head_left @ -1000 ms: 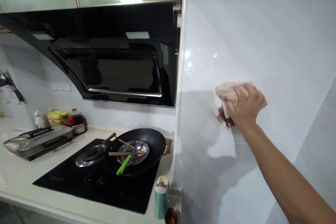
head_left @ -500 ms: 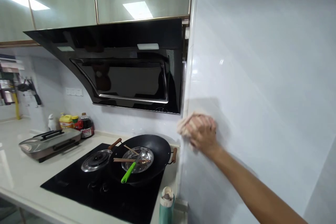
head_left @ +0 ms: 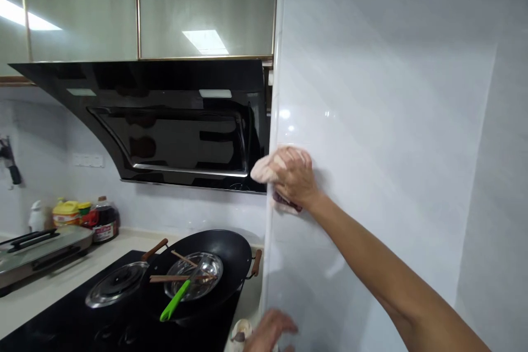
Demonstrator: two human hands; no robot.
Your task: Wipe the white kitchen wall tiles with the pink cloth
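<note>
My right hand (head_left: 299, 179) is closed around a pale pinkish cloth (head_left: 266, 169) and presses it to the glossy white wall (head_left: 383, 137), close to the wall's left edge. Just below the hand shows a small dark reddish patch (head_left: 287, 202); whether it belongs to the cloth or the wall I cannot tell. At the bottom edge of the view is my left hand (head_left: 270, 333), partly cut off and a little blurred. Its fingers stretch to the right with nothing seen in them. Right beside it, a bottle with a cream lid (head_left: 241, 331) is partly hidden.
On the black cooktop (head_left: 49, 322) sits a wok (head_left: 226, 253) holding a glass bowl, chopsticks and a green-handled utensil (head_left: 175, 300). A black range hood (head_left: 181, 137) hangs above. An electric pan (head_left: 45, 247) and several bottles (head_left: 105, 223) stand at left.
My right hand has slid the cloth upward along the wall relative to the hood. My left hand has come into view at the bottom, by the bottle. The view has shifted right.
</note>
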